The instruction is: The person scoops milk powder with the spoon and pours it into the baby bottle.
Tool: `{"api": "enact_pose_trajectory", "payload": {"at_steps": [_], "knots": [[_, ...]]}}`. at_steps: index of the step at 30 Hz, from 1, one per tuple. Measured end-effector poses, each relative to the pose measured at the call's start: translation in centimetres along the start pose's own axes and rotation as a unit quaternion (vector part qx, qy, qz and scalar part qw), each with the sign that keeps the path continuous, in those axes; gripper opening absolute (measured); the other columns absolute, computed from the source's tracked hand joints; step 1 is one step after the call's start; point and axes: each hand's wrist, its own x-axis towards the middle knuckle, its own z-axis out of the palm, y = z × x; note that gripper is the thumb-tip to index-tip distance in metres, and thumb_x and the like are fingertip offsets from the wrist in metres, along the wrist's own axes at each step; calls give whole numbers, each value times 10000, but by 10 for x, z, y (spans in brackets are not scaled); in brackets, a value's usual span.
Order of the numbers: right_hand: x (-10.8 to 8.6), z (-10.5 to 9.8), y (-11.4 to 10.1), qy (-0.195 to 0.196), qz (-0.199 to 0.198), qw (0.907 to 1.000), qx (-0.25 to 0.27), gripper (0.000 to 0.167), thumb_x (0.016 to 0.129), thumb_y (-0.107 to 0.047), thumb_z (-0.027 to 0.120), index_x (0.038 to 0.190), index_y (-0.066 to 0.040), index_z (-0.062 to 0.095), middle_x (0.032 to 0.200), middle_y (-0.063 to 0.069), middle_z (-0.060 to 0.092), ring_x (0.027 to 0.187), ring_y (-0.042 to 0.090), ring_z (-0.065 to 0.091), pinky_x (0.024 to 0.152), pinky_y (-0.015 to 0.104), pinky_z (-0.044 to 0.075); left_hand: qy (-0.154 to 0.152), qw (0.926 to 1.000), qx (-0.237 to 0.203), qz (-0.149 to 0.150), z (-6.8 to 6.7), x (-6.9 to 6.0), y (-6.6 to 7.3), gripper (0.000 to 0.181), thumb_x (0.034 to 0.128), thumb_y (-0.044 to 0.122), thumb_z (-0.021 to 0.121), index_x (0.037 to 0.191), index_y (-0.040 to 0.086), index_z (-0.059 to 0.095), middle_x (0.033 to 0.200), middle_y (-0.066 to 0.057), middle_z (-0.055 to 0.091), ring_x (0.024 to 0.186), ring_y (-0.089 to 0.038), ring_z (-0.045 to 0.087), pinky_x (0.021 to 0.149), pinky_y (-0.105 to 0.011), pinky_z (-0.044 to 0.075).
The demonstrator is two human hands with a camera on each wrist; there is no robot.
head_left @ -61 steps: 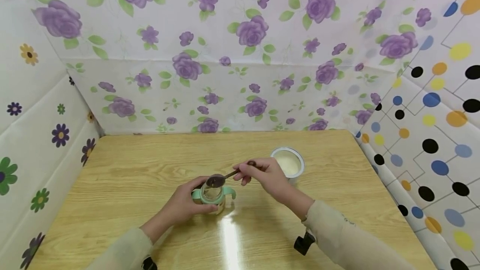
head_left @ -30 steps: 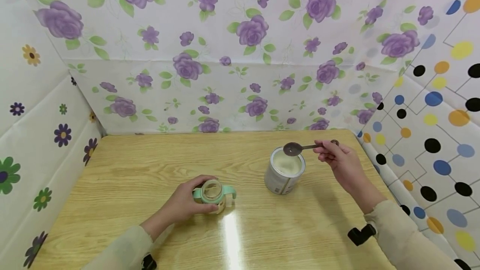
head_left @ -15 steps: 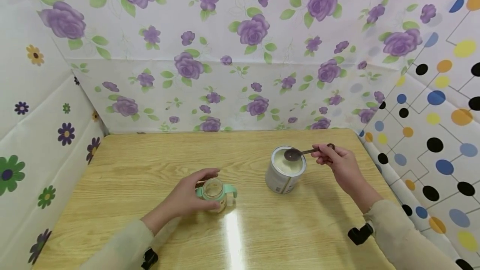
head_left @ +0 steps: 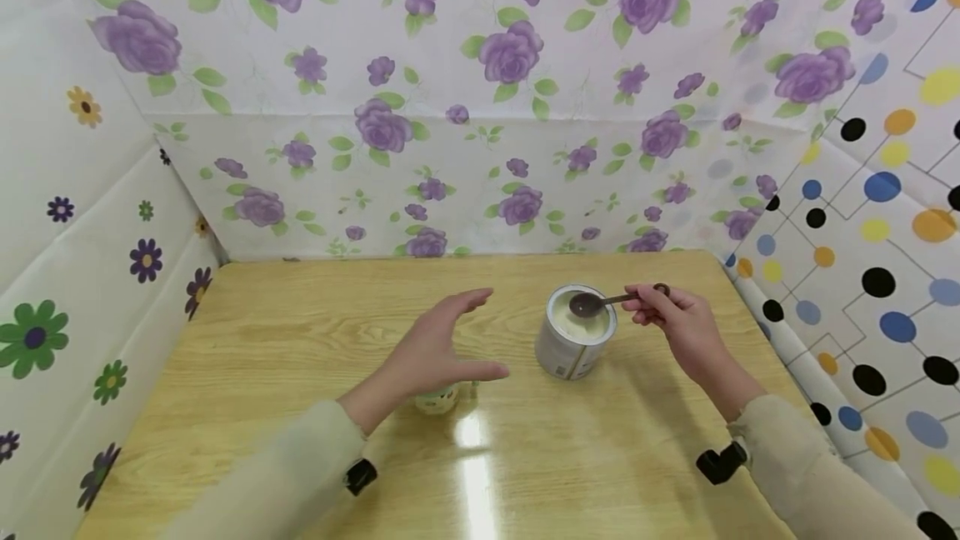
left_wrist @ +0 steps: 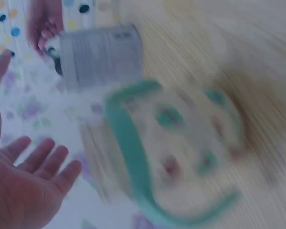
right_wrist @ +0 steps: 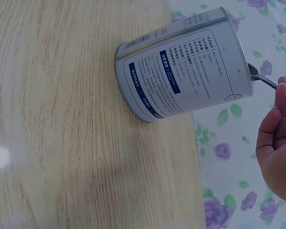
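Note:
My left hand [head_left: 442, 352] hangs in the air between bottle and can, thumb and fingers spread apart, holding nothing. Below it stands a clear baby bottle [head_left: 437, 401] with a mint-green collar, mostly hidden by the hand in the head view. The left wrist view shows the bottle [left_wrist: 181, 129] blurred, its green handles [left_wrist: 128, 148] beside the open palm. My right hand [head_left: 678, 327] pinches the handle of a dark spoon [head_left: 587, 304]. The spoon's bowl is over the mouth of a grey can [head_left: 573, 348] with pale powder [head_left: 581, 325] inside.
The wooden table [head_left: 300, 332] carries the bottle and the can. Behind it hangs a purple-flowered cloth [head_left: 465, 157]. A dotted cloth [head_left: 877, 257] borders the right side and a daisy-patterned cloth [head_left: 112, 273] the left.
My left hand has let go of the bottle and moved right and up toward the can. The right hand has carried the spoon from above the bottle to above the can.

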Motion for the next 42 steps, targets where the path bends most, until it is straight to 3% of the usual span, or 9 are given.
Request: {"api": "enact_pose_trajectory", "payload": {"at_steps": [7, 12, 21, 27, 36, 42], "knots": [[-2, 3, 2, -98, -103, 9996, -260, 356, 1105, -277, 628, 1232, 27, 764, 978, 26, 817, 850, 150, 728, 839, 248, 596, 51, 9998, -113, -181, 42, 22, 38, 1101, 795, 497, 943, 1679, 202, 357, 1648, -51, 469, 1498, -298, 459, 1183, -598, 404], [-4, 4, 4, -107, -241, 9979, -594, 368, 1107, -279, 626, 1247, 36, 756, 1000, 17, 819, 868, 140, 733, 825, 252, 593, 277, 9982, -249, -474, 71, 34, 46, 1111, 801, 503, 938, 1685, 205, 335, 1648, -60, 460, 1497, -302, 457, 1157, -578, 442], [-7, 6, 3, -383, -762, 9852, -1488, 352, 1111, -194, 616, 1296, 88, 717, 1058, 58, 810, 909, 312, 723, 804, 269, 603, 885, 9897, -759, -827, 115, 49, 34, 1101, 783, 487, 956, 1670, 219, 361, 1649, -60, 445, 1467, -317, 481, 1119, -595, 464], [-9, 6, 2, -384, -752, 9804, -1778, 351, 1110, -204, 619, 1310, 67, 720, 1069, 54, 807, 925, 267, 735, 817, 248, 603, 1065, 9862, -817, -973, 132, 60, 22, 1140, 760, 472, 975, 1675, 234, 339, 1651, -65, 439, 1472, -313, 471, 1133, -583, 456], [-5, 5, 3, -490, -1099, 9677, -2217, 266, 1101, -131, 623, 1281, 10, 759, 1055, 159, 799, 900, 181, 749, 808, 239, 610, 1120, 9821, -981, -1153, 147, 76, 9, 1192, 738, 467, 997, 1691, 241, 318, 1625, -46, 472, 1469, -281, 480, 1158, -539, 446], [-4, 3, 7, -707, -955, 9675, -2234, 266, 1106, -145, 616, 1264, 9, 765, 1041, 146, 803, 916, 227, 755, 808, 270, 622, 1156, 9834, -1033, -941, 151, 80, 3, 1131, 749, 470, 989, 1664, 253, 361, 1565, -23, 530, 1420, -257, 517, 1137, -523, 462]]}}
